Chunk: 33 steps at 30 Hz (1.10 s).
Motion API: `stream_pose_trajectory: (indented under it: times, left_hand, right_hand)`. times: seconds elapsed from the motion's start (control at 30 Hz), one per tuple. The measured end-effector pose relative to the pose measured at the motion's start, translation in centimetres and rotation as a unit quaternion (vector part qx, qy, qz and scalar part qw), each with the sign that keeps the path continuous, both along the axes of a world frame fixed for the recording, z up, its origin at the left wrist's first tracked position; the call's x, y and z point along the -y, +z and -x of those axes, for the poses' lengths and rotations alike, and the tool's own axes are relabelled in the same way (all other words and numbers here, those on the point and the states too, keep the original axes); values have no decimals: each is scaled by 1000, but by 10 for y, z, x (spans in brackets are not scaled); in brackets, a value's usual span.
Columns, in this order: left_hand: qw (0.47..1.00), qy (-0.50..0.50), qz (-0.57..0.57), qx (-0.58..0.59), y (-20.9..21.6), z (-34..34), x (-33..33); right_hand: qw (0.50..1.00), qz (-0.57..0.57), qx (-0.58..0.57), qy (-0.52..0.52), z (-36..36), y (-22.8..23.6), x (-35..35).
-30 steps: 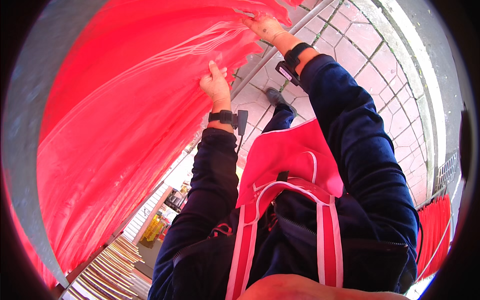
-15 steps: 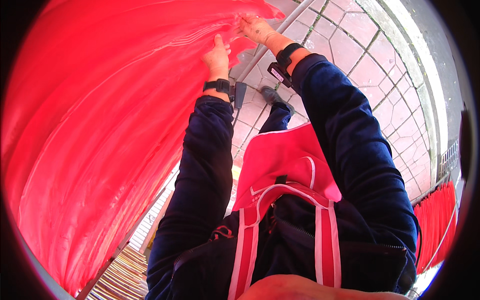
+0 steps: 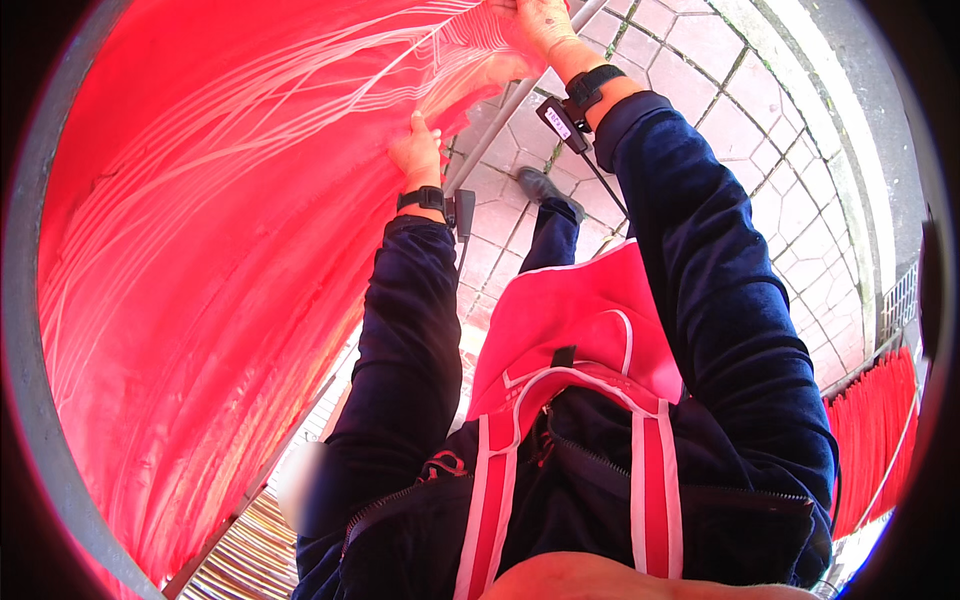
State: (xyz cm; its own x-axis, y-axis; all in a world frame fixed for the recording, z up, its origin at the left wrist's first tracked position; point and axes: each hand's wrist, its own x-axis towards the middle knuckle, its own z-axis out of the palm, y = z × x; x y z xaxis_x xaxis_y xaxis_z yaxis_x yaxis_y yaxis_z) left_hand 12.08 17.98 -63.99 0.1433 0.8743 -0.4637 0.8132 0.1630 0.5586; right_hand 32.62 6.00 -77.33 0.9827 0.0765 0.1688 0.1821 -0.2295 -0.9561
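Thin, glossy red sheeting [image 3: 220, 230] in layers, cloth or film, fills the left side of my view and hangs in long folds. Pale lines curve across its upper part and draw together near my right hand [image 3: 543, 27]. That hand is closed on the far edge of the sheeting, its fingertips partly cut off by the frame's top. Nearer to me, my left hand [image 3: 416, 155] grips the sheeting's right-hand edge, thumb up and fingers curled. Each wrist carries a black strap with a small device.
A grey metal pole [image 3: 490, 140] runs slantwise beside the sheeting, above pinkish paving [image 3: 690, 60]. Bundled thin sticks [image 3: 245, 555] lie at lower left. A red fringe-like bunch [image 3: 872, 440] stands at lower right. A red apron [image 3: 570, 320] hangs at my front.
My right hand has moved up and slightly right with the sheeting's edge; my left hand has shifted a little left and down. Many pale lines now show across the upper sheeting.
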Motion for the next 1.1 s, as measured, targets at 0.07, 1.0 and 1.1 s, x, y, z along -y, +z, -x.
stream_pose_trajectory:
  times: [0.07, 1.0, 1.1]
  left_hand:
    - [1000, 4, -17, -11, -1, 14, 2]
    - [946, 305, -110, -13, 48, 113, 12]
    - [944, 309, -116, -13, 49, 124, 11]
  right_hand:
    - [990, 51, 89, -92, -2, 4, 2]
    - [918, -317, -235, 49, -9, 57, 79]
    - [882, -374, -284, 29, -8, 61, 83]
